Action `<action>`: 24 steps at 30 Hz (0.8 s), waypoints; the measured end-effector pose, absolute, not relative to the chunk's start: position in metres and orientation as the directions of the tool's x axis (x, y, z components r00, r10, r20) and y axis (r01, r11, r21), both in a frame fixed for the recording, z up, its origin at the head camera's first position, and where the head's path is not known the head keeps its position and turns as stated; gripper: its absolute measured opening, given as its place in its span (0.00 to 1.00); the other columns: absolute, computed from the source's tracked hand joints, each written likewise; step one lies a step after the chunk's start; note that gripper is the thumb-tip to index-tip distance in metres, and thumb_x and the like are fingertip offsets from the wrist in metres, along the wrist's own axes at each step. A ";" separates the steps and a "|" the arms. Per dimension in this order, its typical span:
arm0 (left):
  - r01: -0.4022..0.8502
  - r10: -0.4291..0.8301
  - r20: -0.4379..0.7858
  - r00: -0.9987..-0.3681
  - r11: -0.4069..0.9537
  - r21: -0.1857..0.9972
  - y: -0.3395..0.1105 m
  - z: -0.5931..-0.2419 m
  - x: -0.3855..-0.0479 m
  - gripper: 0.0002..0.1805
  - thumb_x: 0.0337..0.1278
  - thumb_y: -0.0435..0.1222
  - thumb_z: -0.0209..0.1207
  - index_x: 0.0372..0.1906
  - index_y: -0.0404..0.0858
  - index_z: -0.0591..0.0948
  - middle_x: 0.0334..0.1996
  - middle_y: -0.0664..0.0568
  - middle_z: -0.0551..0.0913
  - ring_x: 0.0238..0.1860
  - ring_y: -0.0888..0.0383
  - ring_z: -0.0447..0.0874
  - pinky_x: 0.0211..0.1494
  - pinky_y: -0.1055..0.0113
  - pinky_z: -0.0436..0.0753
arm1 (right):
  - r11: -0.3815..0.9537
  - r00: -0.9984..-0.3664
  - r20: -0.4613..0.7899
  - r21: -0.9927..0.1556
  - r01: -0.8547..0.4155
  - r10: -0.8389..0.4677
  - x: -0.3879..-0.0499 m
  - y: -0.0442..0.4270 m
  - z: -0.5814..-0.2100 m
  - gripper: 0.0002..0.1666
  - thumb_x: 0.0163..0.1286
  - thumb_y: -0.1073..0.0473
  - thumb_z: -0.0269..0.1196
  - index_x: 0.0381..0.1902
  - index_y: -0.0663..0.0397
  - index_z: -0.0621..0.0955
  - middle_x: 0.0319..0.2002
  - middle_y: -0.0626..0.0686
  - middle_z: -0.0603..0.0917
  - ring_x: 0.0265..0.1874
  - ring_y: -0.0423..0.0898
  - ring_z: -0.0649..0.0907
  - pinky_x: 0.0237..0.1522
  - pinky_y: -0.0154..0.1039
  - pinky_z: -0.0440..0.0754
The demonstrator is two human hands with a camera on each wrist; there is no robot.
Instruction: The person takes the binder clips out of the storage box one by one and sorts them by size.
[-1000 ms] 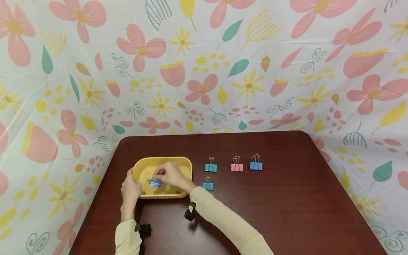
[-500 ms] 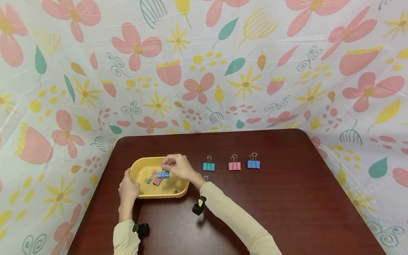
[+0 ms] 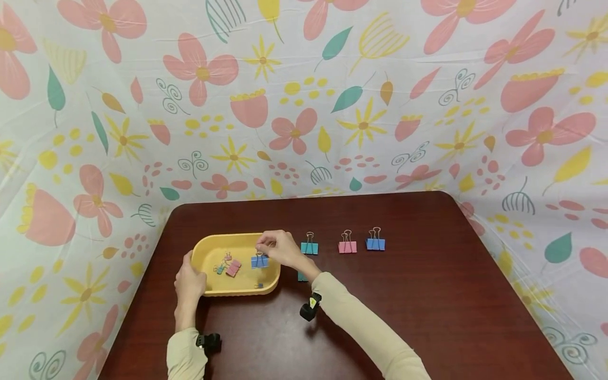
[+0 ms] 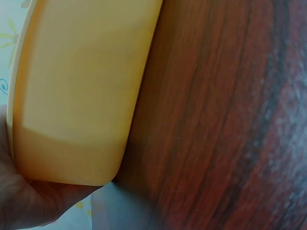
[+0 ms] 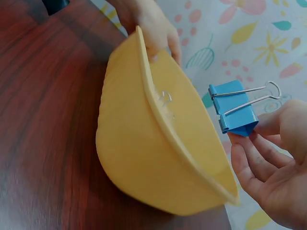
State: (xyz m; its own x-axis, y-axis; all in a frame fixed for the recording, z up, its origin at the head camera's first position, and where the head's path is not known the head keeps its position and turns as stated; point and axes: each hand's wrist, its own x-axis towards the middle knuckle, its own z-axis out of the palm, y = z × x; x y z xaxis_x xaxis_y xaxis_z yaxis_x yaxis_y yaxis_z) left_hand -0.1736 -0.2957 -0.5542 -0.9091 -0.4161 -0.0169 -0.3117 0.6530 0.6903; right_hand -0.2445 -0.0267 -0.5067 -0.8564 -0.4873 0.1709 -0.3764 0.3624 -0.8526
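A right hand [image 3: 281, 249] holds a blue clip [image 3: 259, 262] in a narrow pinch above a tray [image 3: 237, 293], its near end gripped by the curled left hand [image 3: 189, 278]. Small clips [image 3: 233, 268] lie in the tray, left of the right fingertips; more, including a pink one [image 3: 347, 246], stand on the table [image 3: 389, 306] to their right. Exactly where fingertips meet metal is hard to tell. A firm pinch and ample height over the rim should prevent snagging, the left hand steadying the tray.
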 end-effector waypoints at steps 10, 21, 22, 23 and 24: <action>-0.318 -0.416 -0.023 -0.909 0.657 0.683 -0.295 -0.554 -0.172 0.39 0.57 0.25 0.48 0.77 0.37 0.59 0.49 0.28 0.78 0.51 0.32 0.74 0.60 0.34 0.66 | 0.369 -0.853 0.213 -0.832 -0.414 -0.476 -0.246 0.003 -0.505 0.08 0.73 0.60 0.64 0.40 0.57 0.87 0.31 0.51 0.89 0.26 0.37 0.84 0.31 0.31 0.80; -0.333 -0.422 -0.039 -0.906 0.653 0.680 -0.295 -0.553 -0.172 0.39 0.56 0.25 0.49 0.77 0.37 0.59 0.43 0.30 0.78 0.47 0.34 0.74 0.56 0.36 0.68 | 0.419 -0.895 0.196 -0.830 -0.369 -0.401 -0.247 0.036 -0.500 0.03 0.69 0.60 0.67 0.36 0.52 0.88 0.27 0.47 0.88 0.23 0.37 0.82 0.29 0.31 0.79; -0.333 -0.423 -0.037 -0.905 0.653 0.680 -0.295 -0.553 -0.173 0.39 0.56 0.25 0.49 0.77 0.37 0.59 0.41 0.31 0.78 0.46 0.34 0.74 0.55 0.36 0.69 | 0.429 -0.899 0.197 -0.825 -0.367 -0.391 -0.248 0.040 -0.501 0.03 0.69 0.59 0.67 0.35 0.50 0.88 0.27 0.47 0.87 0.23 0.38 0.82 0.29 0.31 0.78; -0.332 -0.424 -0.035 -0.905 0.653 0.681 -0.295 -0.552 -0.173 0.39 0.56 0.25 0.49 0.77 0.37 0.59 0.40 0.32 0.78 0.45 0.35 0.74 0.55 0.36 0.69 | 0.438 -0.903 0.200 -0.821 -0.366 -0.379 -0.248 0.044 -0.501 0.03 0.69 0.59 0.68 0.34 0.48 0.88 0.27 0.46 0.87 0.23 0.39 0.82 0.29 0.31 0.79; -0.331 -0.423 -0.034 -0.905 0.653 0.681 -0.295 -0.552 -0.173 0.39 0.56 0.25 0.49 0.77 0.37 0.59 0.39 0.32 0.77 0.45 0.35 0.74 0.55 0.36 0.69 | 0.449 -0.907 0.205 -0.815 -0.367 -0.368 -0.248 0.049 -0.502 0.03 0.68 0.58 0.68 0.34 0.47 0.88 0.26 0.46 0.87 0.23 0.40 0.82 0.29 0.31 0.78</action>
